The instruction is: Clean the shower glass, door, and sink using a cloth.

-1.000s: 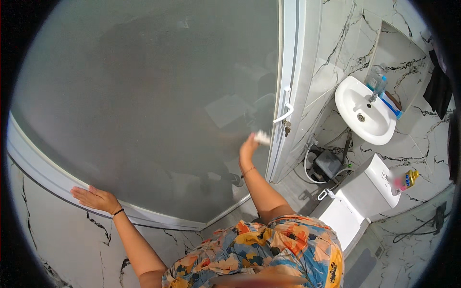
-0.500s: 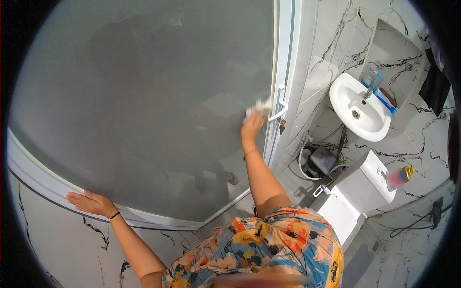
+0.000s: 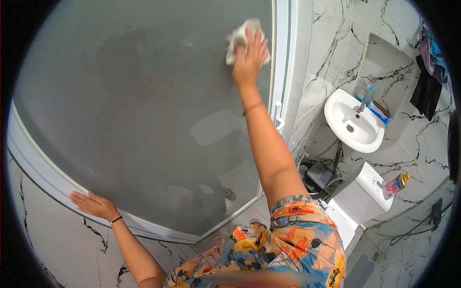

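Note:
A white cloth [image 3: 236, 42] lies under my right hand [image 3: 249, 61], pressed against the grey frosted door panel [image 3: 144, 110] high up by its right edge. The fingers of that hand are over the cloth, and the arm is stretched out far. My left hand [image 3: 96, 206] rests flat on the white door frame [image 3: 53, 180] at the lower left, its fingers extended and nothing in it. Below the right hand, the white door handle [image 3: 280, 124] is partly covered by my right arm.
To the right, a white washbasin [image 3: 355, 122] hangs on the marbled wall, with clear bottles [image 3: 367, 91] beside its tap. A white toilet [image 3: 357, 197] stands below, a yellow-capped bottle [image 3: 396, 186] on its tank. Dark clothes [image 3: 426, 91] hang at the far right.
My right hand has moved the cloth up the panel, from beside the handle to well above it. My left hand stays on the frame. The view has shifted slightly.

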Tool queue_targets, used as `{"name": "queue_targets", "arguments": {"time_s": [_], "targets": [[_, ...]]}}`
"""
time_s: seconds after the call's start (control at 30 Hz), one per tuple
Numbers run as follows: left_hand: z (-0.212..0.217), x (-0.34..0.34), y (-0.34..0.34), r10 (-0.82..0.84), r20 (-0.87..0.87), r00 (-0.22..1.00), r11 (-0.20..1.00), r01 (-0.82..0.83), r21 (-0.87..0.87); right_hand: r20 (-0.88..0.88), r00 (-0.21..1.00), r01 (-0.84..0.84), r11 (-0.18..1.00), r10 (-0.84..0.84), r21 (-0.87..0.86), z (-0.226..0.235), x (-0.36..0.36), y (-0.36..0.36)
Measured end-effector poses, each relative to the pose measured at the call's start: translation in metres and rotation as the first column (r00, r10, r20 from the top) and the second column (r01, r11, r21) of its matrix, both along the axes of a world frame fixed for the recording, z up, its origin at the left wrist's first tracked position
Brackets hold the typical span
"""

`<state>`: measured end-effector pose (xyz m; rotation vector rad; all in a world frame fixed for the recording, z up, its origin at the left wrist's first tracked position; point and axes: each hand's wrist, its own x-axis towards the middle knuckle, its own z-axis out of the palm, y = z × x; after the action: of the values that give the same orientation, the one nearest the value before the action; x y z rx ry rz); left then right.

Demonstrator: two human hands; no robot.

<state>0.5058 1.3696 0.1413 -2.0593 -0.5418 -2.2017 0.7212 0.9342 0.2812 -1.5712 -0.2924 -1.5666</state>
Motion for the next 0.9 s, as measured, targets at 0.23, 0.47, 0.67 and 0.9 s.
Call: {"name": "queue_targets", "arguments": {"time_s": [0.23, 0.47, 0.67, 0.9], "targets": [[-0.002, -0.004, 0.003, 0.016, -0.012, 1.000, 1.000, -0.016, -0.011, 0.375, 0.927, 0.222, 0.768, 0.026, -0.600, 0.080, -0.032, 0.049], [0.003, 0.004, -0.007, -0.010, -0.004, 1.000, 1.000, 0.010, -0.005, 0.271, 0.933, 0.314, 0.906, -0.238, -0.283, 0.124, 0.029, -0.055], [0.000, -0.002, 0.002, 0.023, -0.010, 1.000, 1.000, -0.023, 0.002, 0.223, 0.974, 0.130, 0.903, -0.039, -0.410, 0.118, -0.024, 0.031], [0.001, -0.006, 0.002, 0.016, -0.016, 1.000, 1.000, -0.017, -0.018, 0.332, 0.938, 0.197, 0.629, 0.103, -0.752, 0.144, -0.041, 0.037]]}}
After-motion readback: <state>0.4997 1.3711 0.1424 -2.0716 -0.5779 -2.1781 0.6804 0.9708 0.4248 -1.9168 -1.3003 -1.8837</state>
